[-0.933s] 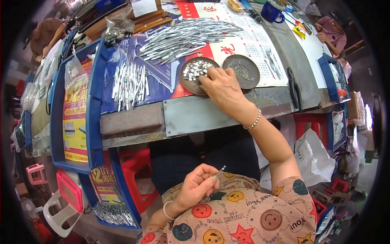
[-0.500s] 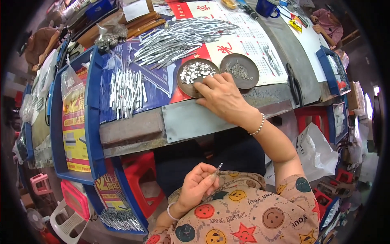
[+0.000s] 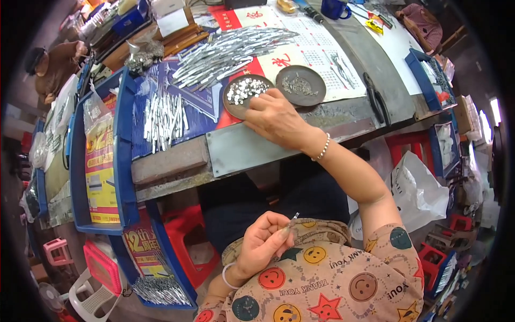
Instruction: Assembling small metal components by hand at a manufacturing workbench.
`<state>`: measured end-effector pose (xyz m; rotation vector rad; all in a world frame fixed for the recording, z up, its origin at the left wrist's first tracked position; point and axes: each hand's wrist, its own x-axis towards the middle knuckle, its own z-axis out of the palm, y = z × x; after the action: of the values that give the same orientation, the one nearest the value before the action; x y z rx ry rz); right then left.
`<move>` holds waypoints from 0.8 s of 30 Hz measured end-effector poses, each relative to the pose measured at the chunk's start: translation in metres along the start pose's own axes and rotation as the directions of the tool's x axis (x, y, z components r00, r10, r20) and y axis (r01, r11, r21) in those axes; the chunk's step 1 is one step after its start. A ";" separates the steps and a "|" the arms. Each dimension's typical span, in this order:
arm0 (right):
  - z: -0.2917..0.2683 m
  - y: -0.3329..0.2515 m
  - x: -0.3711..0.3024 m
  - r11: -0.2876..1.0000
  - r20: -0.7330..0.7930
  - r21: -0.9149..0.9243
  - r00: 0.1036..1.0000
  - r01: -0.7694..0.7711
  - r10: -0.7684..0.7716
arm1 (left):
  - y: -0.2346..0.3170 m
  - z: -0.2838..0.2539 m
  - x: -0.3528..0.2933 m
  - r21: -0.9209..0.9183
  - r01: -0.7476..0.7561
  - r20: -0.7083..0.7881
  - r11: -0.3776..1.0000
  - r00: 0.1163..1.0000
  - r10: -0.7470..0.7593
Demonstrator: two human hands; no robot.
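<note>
Our left hand (image 3: 264, 244) is clamping one silvery piece (image 3: 293, 218) between thumb and finger, above lap, short of bench (image 3: 346, 114) edge. Our right hand (image 3: 276, 119) is bending fingers together at near rim of left dish (image 3: 233, 111); whether they are pinching anything, we cannot tell. Plate (image 3: 249, 150) is lying along front edge, partly beneath right hand; open gap is separating that hand from pliers (image 3: 376, 99). We are counting two dishes, right dish (image 3: 307, 99) sitting just beyond; one pliers; two strip piles (image 3: 163, 122); many discs (image 3: 245, 90).
</note>
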<state>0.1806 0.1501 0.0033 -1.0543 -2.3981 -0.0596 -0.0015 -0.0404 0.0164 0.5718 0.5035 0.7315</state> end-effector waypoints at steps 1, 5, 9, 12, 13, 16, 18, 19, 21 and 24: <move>-0.003 -0.003 -0.003 1.000 -0.069 0.012 0.998 -0.002 0.003 | -0.001 0.001 -0.002 -0.019 -0.017 -0.026 1.000 1.000 0.016; -0.040 -0.047 -0.031 0.870 -0.155 0.441 0.936 -0.221 0.316 | 0.002 -0.001 0.001 -0.026 -0.075 -0.136 0.997 0.988 0.071; -0.066 -0.093 -0.072 0.275 0.286 0.822 0.778 -0.499 0.559 | -0.002 -0.009 0.012 -0.005 -0.224 -0.276 0.975 0.937 0.214; -0.061 -0.095 -0.095 0.304 0.249 0.847 0.830 -0.436 0.499 | -0.007 -0.012 0.022 0.007 -0.229 -0.311 0.973 0.925 0.220; -0.061 -0.097 -0.098 0.292 0.262 0.844 0.821 -0.450 0.507 | -0.006 -0.011 0.025 -0.004 -0.210 -0.316 0.978 0.928 0.198; -0.060 -0.106 -0.102 0.234 0.301 0.829 0.758 -0.508 0.579 | -0.012 -0.009 0.032 -0.013 -0.184 -0.311 0.983 0.935 0.171; -0.057 -0.104 -0.106 0.290 0.273 0.829 0.799 -0.478 0.536 | -0.015 -0.011 0.031 -0.023 -0.170 -0.291 0.985 0.944 0.156; -0.055 -0.103 -0.108 0.351 0.240 0.826 0.838 -0.442 0.491 | -0.016 -0.012 0.031 0.016 -0.178 -0.277 0.984 0.945 0.175; -0.052 -0.104 -0.106 0.396 0.195 0.822 0.857 -0.408 0.478 | -0.017 -0.011 0.031 0.056 -0.185 -0.267 0.981 0.944 0.194; -0.047 -0.106 -0.107 0.478 0.116 0.804 0.881 -0.354 0.459 | -0.016 -0.007 0.029 0.092 -0.171 -0.249 0.981 0.950 0.189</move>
<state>0.1876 -0.0071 0.0111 -1.0494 -1.6328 1.0376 0.0202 -0.0263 -0.0058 0.5963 0.7265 0.9724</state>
